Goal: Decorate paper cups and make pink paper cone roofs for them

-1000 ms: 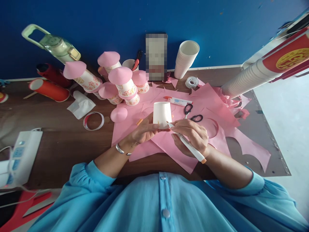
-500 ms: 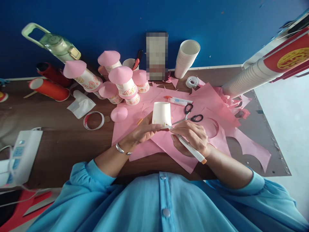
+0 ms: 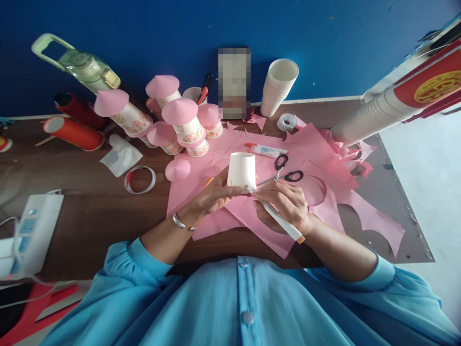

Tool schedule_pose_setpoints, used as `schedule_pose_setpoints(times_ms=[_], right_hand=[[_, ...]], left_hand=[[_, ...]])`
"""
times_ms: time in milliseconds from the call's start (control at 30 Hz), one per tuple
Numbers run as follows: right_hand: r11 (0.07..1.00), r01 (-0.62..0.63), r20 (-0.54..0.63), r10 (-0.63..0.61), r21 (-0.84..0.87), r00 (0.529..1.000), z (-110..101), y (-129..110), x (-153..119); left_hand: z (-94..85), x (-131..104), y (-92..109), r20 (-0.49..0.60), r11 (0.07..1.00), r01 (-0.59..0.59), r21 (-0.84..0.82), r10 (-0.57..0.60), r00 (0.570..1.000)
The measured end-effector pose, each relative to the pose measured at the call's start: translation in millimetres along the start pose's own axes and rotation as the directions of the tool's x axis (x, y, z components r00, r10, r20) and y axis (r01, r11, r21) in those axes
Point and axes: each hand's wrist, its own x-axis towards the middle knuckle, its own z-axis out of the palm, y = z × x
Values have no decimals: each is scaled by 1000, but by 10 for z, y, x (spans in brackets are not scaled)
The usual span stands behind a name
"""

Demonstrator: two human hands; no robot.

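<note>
A white paper cup [image 3: 241,169] is held by my left hand [image 3: 216,194], its thumb lying along the cup's lower edge. Small yellowish marks show near that edge. My right hand [image 3: 286,204] grips a white marker [image 3: 283,222] with an orange end, its tip at the cup's lower right. Just beyond the hands lie scissors [image 3: 283,168] with black handles and another marker [image 3: 266,151], on cut pink paper [image 3: 212,226]. A pink paper cone [image 3: 177,170] rests left of the cup.
Cup towers with pink cone roofs [image 3: 180,111] stand at the back left, near a green bottle [image 3: 86,65]. Cup stacks [image 3: 277,89] stand at the back and right. A tape roll [image 3: 139,179] and a power strip [image 3: 36,230] lie on the left.
The marker and my right hand have shifted slightly left and down. A yellowish mark by the tip has grown into an angled stroke. My left hand still holds the cup.
</note>
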Motion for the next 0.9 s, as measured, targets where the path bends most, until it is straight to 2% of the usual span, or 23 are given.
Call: schedule_pose_setpoints(times_ms=[600, 900], right_hand=[[1000, -1, 7, 1, -19, 1000, 4, 17, -9], [1000, -20, -3, 20, -23, 1000, 11, 16, -29]], left_hand=[[-2, -17, 22, 13, 1000, 3, 20, -4, 1000], [30, -15, 32, -26, 999, 32, 15, -31, 999]])
